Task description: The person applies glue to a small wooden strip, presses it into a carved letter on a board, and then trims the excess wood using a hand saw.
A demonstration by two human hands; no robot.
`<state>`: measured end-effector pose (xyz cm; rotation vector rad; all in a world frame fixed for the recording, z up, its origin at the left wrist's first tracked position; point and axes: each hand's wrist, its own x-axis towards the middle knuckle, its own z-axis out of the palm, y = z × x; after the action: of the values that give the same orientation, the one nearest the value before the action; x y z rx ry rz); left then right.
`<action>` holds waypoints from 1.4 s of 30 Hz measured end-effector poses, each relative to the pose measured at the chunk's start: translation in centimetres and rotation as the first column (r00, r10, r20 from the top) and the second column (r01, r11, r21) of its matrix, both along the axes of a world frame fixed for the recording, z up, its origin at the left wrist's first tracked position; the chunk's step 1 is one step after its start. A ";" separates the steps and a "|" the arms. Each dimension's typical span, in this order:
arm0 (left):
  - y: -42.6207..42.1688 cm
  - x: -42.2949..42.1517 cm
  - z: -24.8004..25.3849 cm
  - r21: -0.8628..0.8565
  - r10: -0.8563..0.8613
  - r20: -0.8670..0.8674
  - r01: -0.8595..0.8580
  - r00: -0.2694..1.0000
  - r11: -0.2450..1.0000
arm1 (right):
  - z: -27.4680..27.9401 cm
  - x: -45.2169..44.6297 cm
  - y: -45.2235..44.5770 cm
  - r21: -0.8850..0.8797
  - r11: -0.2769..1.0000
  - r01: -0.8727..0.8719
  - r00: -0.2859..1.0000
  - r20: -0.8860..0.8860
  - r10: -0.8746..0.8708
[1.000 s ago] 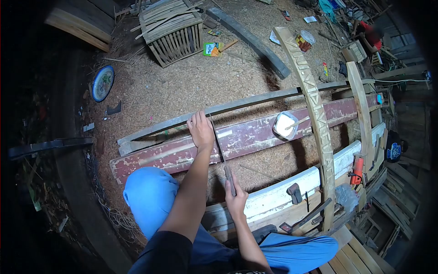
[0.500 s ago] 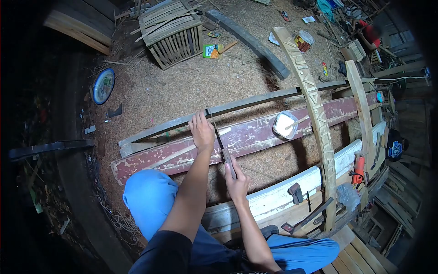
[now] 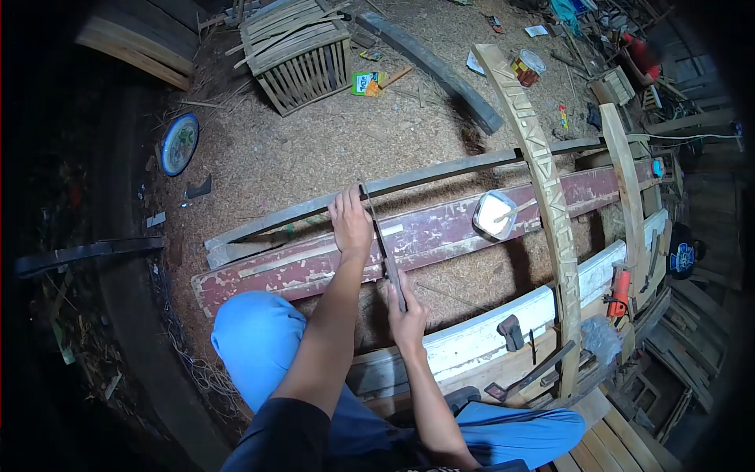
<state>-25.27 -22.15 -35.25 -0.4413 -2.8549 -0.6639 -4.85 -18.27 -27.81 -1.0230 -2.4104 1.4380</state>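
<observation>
My right hand is wrapped round the handle of a long, narrow, dark-bladed tool. The blade appears nearly edge-on, so I cannot tell whether it is a saw or a knife. Its far end crosses the near edge of a curved wooden beam. My left hand is closed beside that end, fingers curled at the beam; what they grip is hidden. A thin pale wooden strip passes beneath my left wrist, along the worn red plank. A square tub of white stuff with a stick in it stands on the plank.
A carved curved timber and a plain one cross the planks at right. By my knee lie a dark block, a hammer-like tool and an orange power tool. A slatted crate stands beyond; a person is far right.
The pale strip has swung to lie more nearly along the red plank. The blade's far end has shifted slightly; both hands stay almost in place.
</observation>
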 end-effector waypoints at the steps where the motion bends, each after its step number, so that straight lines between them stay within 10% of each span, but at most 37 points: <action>1: 0.1 0.1 0.0 0.004 0.000 0.003 0.000 1.000 1.000 | -0.1 0.7 -0.2 0.004 1.000 0.000 1.000 0.003 0.000; 3: 0.0 -0.1 0.0 -0.098 -0.029 0.016 0.031 0.999 0.995 | 0.0 2.2 -0.9 0.088 0.995 0.045 0.982 -0.189 -0.028; 11: -0.2 -0.2 0.1 -0.053 -0.033 -0.003 0.033 0.999 0.998 | 1.3 -0.9 -0.8 -0.099 0.995 -0.004 0.972 0.234 0.028; 13: 0.0 0.1 -0.1 -0.053 -0.018 0.018 0.018 1.000 0.998 | 0.5 1.1 -2.0 0.034 0.999 0.032 0.997 -0.073 -0.029; 24: 0.0 0.0 -0.3 -0.147 0.047 0.025 -0.043 0.999 0.988 | 0.6 -1.0 -1.4 -0.039 0.999 0.012 0.987 0.159 -0.005; 42: 0.0 -0.2 -0.2 -0.120 0.001 -0.023 -0.003 1.000 0.993 | 0.9 3.5 -0.8 -0.057 0.998 -0.013 0.999 0.040 0.016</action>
<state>-25.46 -22.15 -35.44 -0.4603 -2.8835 -0.4855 -1.36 -19.04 -26.89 -1.0597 -2.4231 1.5126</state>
